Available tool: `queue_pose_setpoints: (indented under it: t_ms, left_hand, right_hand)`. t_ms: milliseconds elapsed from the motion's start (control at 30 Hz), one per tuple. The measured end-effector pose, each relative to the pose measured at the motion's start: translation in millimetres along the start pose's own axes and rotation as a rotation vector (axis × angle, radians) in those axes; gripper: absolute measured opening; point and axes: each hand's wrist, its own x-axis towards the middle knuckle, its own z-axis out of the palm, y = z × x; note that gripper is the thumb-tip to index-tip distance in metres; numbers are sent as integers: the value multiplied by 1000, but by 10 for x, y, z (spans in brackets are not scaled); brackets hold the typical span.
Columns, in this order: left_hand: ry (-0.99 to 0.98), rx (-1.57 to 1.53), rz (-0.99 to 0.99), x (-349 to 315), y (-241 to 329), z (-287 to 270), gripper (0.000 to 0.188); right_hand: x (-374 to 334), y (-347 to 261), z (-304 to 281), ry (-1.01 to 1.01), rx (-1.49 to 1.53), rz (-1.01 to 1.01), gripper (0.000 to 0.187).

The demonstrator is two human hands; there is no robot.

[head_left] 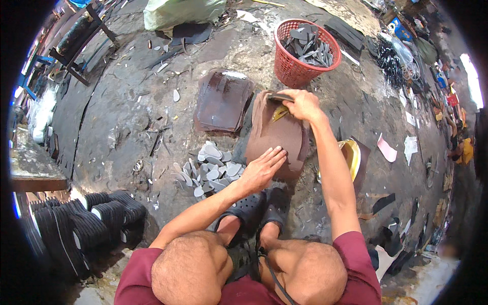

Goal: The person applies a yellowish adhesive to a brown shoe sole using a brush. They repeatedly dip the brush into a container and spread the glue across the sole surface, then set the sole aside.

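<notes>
A stack of brown sheets with rough, uneven edges lies on the ground in front of my feet. My left hand rests on its near part with the fingers stretched out flat. At the far end, my right hand is closed on a dark flat piece, whose exact kind I cannot make out. Beside that piece, a small yellow patch shows on the top sheet. A heap of grey teardrop-shaped cutouts lies to the left of my left hand.
A red plastic basket of grey cutouts stands beyond the stack. Another pile of dark sheets lies left of it. A yellow-and-white curved piece sits right of my forearm. Black sole stacks stand at left. Scraps litter the floor.
</notes>
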Motion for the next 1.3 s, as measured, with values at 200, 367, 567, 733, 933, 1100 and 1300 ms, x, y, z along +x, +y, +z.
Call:
queue_pose_setpoints:
  t_ms: [200, 367, 567, 733, 933, 1100, 1300]
  left_hand:
    - [32, 36, -9, -90, 184, -20, 64]
    - [1, -188, 297, -450, 531, 321, 54]
    - [-58, -205, 430, -489, 625, 541, 56]
    - [-56, -57, -90, -22, 439, 55, 70]
    - [-60, 119, -128, 49, 233, 232, 63]
    - [-47, 138, -108, -41, 251, 251, 62]
    - [-34, 142, -98, -114, 187, 230, 61]
  right_hand:
    - [-724, -558, 343, -7, -3, -273, 34]
    - [-1313, -1066, 530, 41, -29, -318, 36]
    - [-1632, -1159, 402, 170, 561, -303, 33]
    - [-1286, -643, -652, 478, 627, -218, 28]
    - [-724, 97, -402, 300, 405, -267, 43]
    - [-111, 384, 173, 100, 315, -375, 46]
    - [209, 84, 162, -4, -34, -716, 45]
